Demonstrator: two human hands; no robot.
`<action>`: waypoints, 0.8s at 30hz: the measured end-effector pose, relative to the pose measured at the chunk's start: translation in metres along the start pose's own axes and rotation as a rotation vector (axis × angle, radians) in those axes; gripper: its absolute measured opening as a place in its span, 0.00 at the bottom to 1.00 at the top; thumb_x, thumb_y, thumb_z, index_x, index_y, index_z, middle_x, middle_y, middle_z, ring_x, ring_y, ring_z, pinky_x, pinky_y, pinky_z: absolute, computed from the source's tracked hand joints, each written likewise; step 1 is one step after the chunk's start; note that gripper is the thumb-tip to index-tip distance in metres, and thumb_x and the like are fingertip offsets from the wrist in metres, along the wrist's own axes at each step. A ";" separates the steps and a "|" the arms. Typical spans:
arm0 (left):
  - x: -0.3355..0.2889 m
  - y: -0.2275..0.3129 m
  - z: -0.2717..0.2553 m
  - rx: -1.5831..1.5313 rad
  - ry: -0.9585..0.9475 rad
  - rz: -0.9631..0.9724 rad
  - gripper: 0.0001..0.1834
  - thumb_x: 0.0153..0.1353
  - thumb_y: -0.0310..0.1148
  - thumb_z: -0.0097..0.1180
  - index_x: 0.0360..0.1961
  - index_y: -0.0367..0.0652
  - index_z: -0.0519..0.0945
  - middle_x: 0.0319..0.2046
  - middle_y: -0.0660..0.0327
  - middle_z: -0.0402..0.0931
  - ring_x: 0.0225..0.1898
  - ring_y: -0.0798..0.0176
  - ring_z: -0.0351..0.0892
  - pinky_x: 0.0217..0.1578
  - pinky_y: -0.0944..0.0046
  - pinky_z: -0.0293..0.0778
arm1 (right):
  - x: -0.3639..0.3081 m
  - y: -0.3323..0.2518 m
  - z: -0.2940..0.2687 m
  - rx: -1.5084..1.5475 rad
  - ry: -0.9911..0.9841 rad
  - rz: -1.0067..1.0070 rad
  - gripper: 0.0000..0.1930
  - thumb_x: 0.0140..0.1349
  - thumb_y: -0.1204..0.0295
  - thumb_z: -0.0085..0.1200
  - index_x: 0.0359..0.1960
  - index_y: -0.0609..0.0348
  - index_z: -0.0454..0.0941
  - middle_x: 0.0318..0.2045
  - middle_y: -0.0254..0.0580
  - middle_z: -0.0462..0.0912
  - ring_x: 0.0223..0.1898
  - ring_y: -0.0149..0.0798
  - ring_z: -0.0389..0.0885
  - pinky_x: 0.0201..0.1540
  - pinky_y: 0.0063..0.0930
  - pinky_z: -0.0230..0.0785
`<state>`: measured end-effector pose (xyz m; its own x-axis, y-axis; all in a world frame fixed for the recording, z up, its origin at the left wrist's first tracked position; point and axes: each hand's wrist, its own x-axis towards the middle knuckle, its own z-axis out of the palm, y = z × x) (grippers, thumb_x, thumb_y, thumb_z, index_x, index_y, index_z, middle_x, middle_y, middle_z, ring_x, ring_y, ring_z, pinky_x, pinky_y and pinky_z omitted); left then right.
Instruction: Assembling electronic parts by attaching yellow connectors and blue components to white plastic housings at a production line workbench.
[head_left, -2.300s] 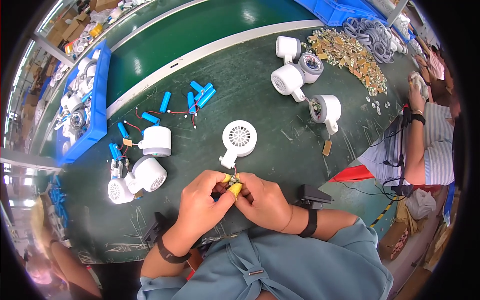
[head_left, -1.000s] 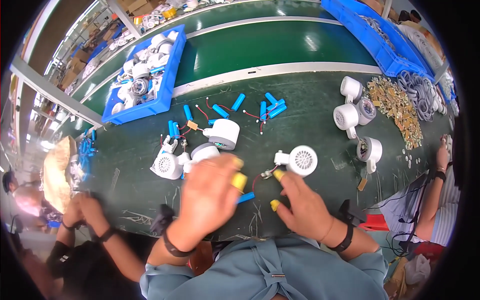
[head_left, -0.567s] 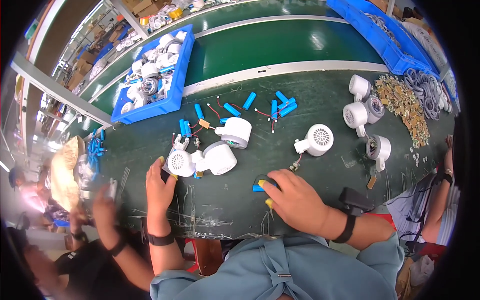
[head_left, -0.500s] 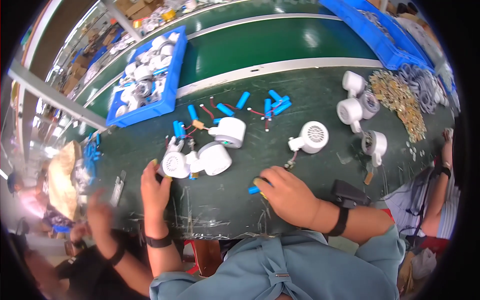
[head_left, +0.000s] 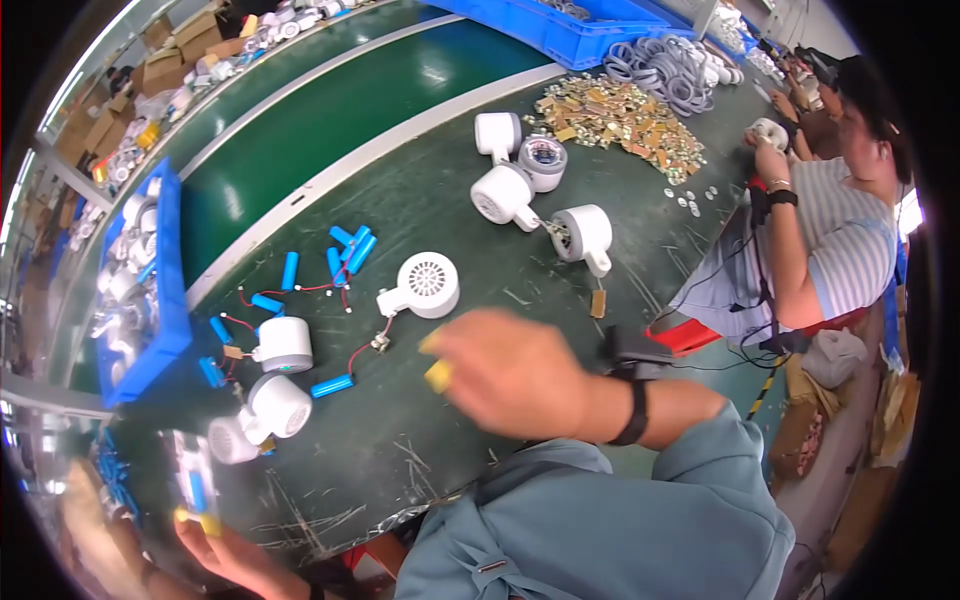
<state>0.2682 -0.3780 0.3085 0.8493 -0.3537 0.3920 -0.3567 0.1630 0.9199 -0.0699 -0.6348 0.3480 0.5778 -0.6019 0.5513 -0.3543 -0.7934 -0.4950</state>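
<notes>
At the lower left, my left hand [head_left: 232, 553], yellow covers on its fingertips, pinches the near end of a blurred, elongated white-and-blue piece [head_left: 192, 470]; its kind is unclear. My right hand [head_left: 525, 375], also with yellow fingertip covers, hovers over the table, slightly smeared. Its thumb and forefinger are apart, with nothing visible between them. Left of it lies a blue battery cell [head_left: 333, 386], joined by a red wire to a white fan head [head_left: 428, 285] with a round grille. Two more fan heads, one upright [head_left: 284, 345] and one tilted [head_left: 278, 405], lie between my hands.
Several blue cells [head_left: 350, 250] with red wires lie beyond. More fan heads [head_left: 503, 193] stand near a heap of small circuit boards [head_left: 620, 120] and grey rings [head_left: 660, 72]. A blue crate [head_left: 172, 300] of white parts is at left. A co-worker [head_left: 800, 230] sits at right.
The view has swung to the right. My right hand has let go of the blue cell, which now lies on the table. My left hand has left the fan head and holds the white-and-blue piece.
</notes>
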 end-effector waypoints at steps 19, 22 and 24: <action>-0.041 0.049 0.138 0.581 -0.911 0.264 0.18 0.51 0.20 0.59 0.46 0.36 0.77 0.46 0.49 0.77 0.47 0.45 0.77 0.49 0.56 0.73 | -0.059 0.063 -0.044 0.530 0.012 0.931 0.11 0.67 0.73 0.49 0.49 0.64 0.74 0.39 0.40 0.81 0.24 0.25 0.68 0.24 0.21 0.60; -0.042 0.041 0.161 0.725 -0.908 0.393 0.14 0.52 0.22 0.58 0.42 0.37 0.78 0.41 0.49 0.76 0.43 0.41 0.75 0.44 0.52 0.73 | -0.062 0.049 -0.041 1.334 0.077 1.149 0.19 0.70 0.69 0.41 0.57 0.70 0.71 0.41 0.41 0.82 0.29 0.27 0.71 0.29 0.22 0.63; -0.040 0.035 0.166 0.734 -0.952 0.335 0.13 0.52 0.22 0.58 0.41 0.37 0.78 0.40 0.49 0.77 0.43 0.42 0.75 0.44 0.51 0.73 | -0.066 0.045 -0.040 1.515 0.110 1.189 0.21 0.70 0.70 0.40 0.59 0.72 0.69 0.44 0.42 0.80 0.32 0.29 0.72 0.34 0.24 0.66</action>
<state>0.1568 -0.5106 0.3273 0.1645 -0.9699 0.1794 -0.8939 -0.0697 0.4427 -0.1532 -0.6340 0.3160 0.4943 -0.7417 -0.4533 0.3994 0.6570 -0.6394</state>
